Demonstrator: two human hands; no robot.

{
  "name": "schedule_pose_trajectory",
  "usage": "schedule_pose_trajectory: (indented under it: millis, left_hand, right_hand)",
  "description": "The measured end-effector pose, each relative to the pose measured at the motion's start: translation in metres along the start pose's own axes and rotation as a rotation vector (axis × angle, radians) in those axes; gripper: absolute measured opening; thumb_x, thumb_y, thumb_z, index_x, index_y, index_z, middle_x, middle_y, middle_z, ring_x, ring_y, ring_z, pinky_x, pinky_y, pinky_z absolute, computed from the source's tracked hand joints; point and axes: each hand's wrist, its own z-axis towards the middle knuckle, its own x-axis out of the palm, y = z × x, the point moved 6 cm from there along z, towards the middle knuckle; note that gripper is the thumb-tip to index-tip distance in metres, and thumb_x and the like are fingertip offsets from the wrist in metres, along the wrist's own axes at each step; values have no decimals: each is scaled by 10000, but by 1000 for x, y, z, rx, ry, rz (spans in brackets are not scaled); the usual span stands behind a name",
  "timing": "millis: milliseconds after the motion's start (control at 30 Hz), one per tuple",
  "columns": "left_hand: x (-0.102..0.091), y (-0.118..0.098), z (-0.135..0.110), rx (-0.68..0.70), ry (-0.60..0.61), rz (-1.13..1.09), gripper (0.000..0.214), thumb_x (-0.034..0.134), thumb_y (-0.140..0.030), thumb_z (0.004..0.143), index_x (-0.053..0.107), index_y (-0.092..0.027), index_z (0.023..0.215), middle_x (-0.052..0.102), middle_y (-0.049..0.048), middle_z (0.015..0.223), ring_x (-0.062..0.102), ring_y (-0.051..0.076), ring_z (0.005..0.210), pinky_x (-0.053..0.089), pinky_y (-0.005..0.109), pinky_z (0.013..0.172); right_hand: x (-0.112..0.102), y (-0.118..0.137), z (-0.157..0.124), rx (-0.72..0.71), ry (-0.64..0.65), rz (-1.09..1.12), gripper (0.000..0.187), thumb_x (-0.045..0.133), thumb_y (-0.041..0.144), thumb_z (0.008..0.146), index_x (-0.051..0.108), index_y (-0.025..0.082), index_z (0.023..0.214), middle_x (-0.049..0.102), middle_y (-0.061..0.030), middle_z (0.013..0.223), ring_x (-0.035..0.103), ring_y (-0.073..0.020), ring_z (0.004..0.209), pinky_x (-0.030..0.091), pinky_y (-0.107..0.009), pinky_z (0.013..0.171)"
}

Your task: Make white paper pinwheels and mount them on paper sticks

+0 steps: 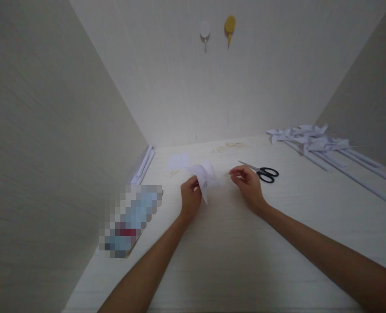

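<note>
My left hand (191,198) pinches a white sheet of paper (203,174) with curled-in corners, one pointed corner hanging down. To the right of that paper, and apart from it, is my right hand (247,184). Its thumb and fingers are pressed together at the tips; whatever they may hold is too small to make out. Black-handled scissors (267,174) lie just behind the right hand, blades pointing left. A flat white paper square (179,161) rests on the table beyond the left hand, with a few thin pale sticks (172,174) near it.
Folded paper pinwheels (326,143) with rolled paper sticks (352,178) lie at the right. More paper rolls (143,165) lean by the left wall. A blurred-out packet (134,221) sits at the left. Thin sticks (230,146) lie near the back wall, which carries two hooks (230,26).
</note>
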Motion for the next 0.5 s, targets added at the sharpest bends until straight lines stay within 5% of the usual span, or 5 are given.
schedule_pose_trajectory:
  millis: [100, 267, 500]
  left_hand:
    - [-2, -4, 0, 131, -13, 160, 171, 448, -34, 633, 568, -151, 602, 536, -26, 599, 500, 99, 606, 392, 203, 561]
    - [8, -21, -8, 389, 55, 345, 180, 461, -18, 661, 549, -144, 567, 527, 0, 612, 486, 94, 592, 391, 195, 545]
    - [16, -22, -15, 487, 129, 409, 135, 489, -157, 764, 619, -142, 733, 569, 41, 679, 518, 111, 642, 427, 221, 587]
  right_hand:
    - [-5, 7, -1, -98, -56, -94, 32, 532, 213, 719, 546, 188, 734, 545, -9, 694, 502, -122, 637, 407, -255, 572]
    - [11, 23, -10, -226, 146, -166, 37, 558, 217, 723, 571, 190, 746, 584, -14, 696, 513, -119, 609, 422, -259, 576]
    - [18, 26, -14, -231, 263, -162, 33, 547, 180, 707, 563, 188, 736, 588, -9, 674, 519, -118, 602, 431, -253, 577]
